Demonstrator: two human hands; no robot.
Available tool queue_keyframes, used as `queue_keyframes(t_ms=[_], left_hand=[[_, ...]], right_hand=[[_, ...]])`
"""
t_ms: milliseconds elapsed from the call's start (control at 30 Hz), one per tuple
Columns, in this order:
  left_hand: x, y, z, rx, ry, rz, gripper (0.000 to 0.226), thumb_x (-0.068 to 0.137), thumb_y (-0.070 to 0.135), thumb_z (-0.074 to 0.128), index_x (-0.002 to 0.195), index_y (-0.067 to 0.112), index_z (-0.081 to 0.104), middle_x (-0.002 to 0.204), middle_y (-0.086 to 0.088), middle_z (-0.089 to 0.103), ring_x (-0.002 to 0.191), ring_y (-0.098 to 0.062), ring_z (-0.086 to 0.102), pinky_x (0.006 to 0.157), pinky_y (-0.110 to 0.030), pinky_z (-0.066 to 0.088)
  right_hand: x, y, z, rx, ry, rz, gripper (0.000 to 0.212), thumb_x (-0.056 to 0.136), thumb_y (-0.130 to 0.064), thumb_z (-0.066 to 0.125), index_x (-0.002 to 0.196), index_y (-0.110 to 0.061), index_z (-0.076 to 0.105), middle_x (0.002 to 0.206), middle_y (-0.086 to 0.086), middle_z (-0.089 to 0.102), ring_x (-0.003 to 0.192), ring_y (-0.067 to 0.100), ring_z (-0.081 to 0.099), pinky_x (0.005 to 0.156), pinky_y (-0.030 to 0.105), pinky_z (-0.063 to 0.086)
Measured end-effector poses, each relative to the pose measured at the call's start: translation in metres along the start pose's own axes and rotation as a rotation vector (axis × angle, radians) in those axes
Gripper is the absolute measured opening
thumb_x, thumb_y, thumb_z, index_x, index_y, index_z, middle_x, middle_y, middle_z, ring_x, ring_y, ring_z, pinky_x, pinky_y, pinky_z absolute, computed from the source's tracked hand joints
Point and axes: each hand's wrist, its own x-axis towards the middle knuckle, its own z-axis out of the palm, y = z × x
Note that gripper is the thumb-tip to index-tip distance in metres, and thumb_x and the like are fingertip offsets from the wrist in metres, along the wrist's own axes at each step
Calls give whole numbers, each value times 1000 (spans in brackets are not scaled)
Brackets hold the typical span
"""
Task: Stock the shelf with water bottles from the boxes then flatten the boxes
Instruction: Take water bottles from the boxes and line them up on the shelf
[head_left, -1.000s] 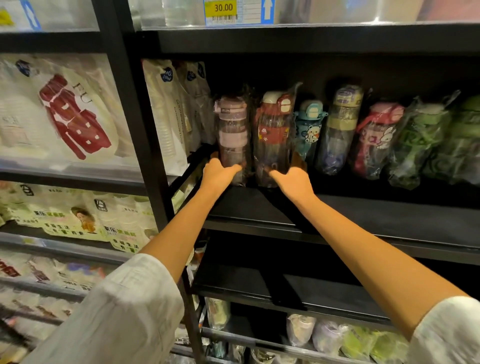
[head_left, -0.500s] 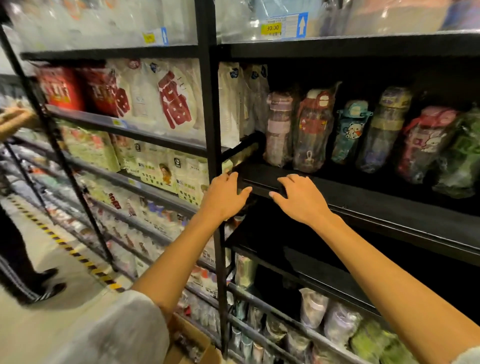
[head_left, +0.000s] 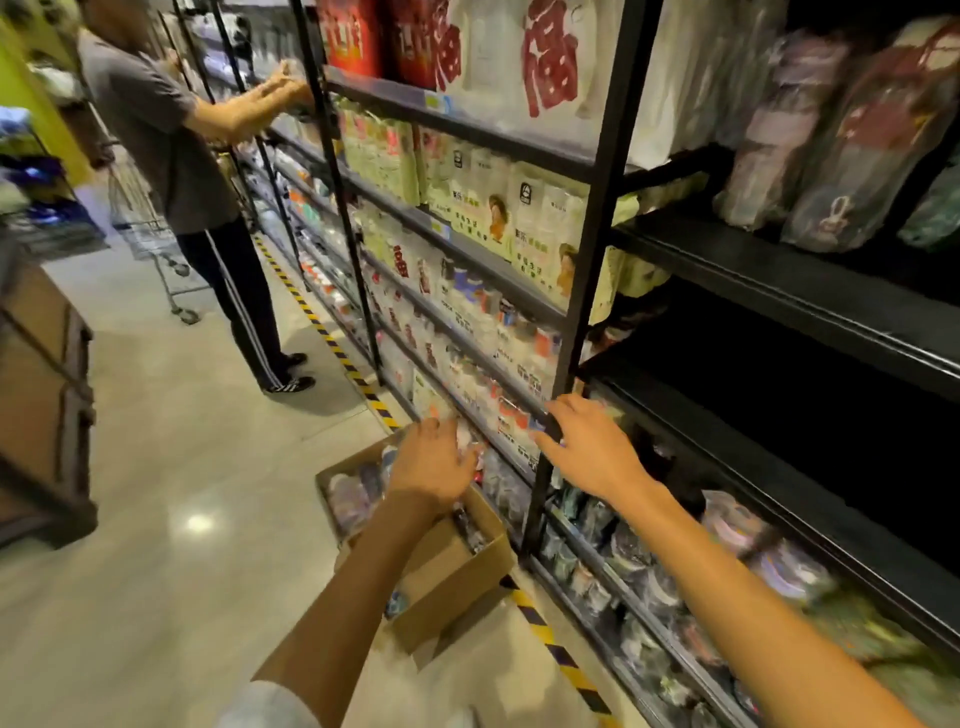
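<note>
Fingers spread, holding nothing: left hand (head_left: 434, 460) hung over the open box (head_left: 457, 566), right hand (head_left: 587, 452) near the rack post (head_left: 571, 332); bottles (head_left: 353, 493) remained inside, two (head_left: 815, 140) shelved, box unflattened

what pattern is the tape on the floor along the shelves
Diagonal yellow and black stripes on the floor tape, which shows best in the head view.

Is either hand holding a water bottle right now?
No. The left hand hangs open-fingered above the open cardboard box on the floor, and the right hand is spread near the black shelf upright, both holding nothing.
</note>
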Motion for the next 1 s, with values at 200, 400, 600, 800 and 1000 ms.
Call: queue_keyframes(t_ms=[200,400,600,800,1000], left_hand=[[-35,-67,51,-126,-73,-250,63,101,57,36,144,12,49,140,-19,56,131,-41,50,103,-47,44],[-22,-117,93,-200,-115,-408,56,102,48,47,149,18,46,150,-15,51,133,-38,50,110,-49,45],[24,-172,148,-292,-144,-523,44,104,48,45,134,19,56,139,-11,61,125,-33,56,106,-45,48],[81,-229,205,-391,-285,-658,47,101,47,47,136,16,53,137,-13,59,124,-36,55,105,-51,49],[123,-277,283,-419,-371,-776,52,100,49,43,136,14,54,131,-17,63,116,-40,59,101,-52,51]], right_hand=[[5,-39,78,148,-212,-9,42,105,-43,53,131,-11,61,128,6,60,124,31,57,101,41,48],[42,-52,156,142,-443,9,38,98,-49,63,116,-17,70,114,8,64,127,44,54,111,51,43],[112,-52,242,280,-553,136,72,96,-67,37,146,-19,52,133,10,60,122,31,59,99,44,51],[177,-65,307,277,-573,159,51,103,-40,58,149,-19,50,143,13,56,132,36,53,100,48,50],[229,-43,389,296,-691,281,66,99,-50,51,153,-12,47,151,16,51,138,35,49,109,49,44]])
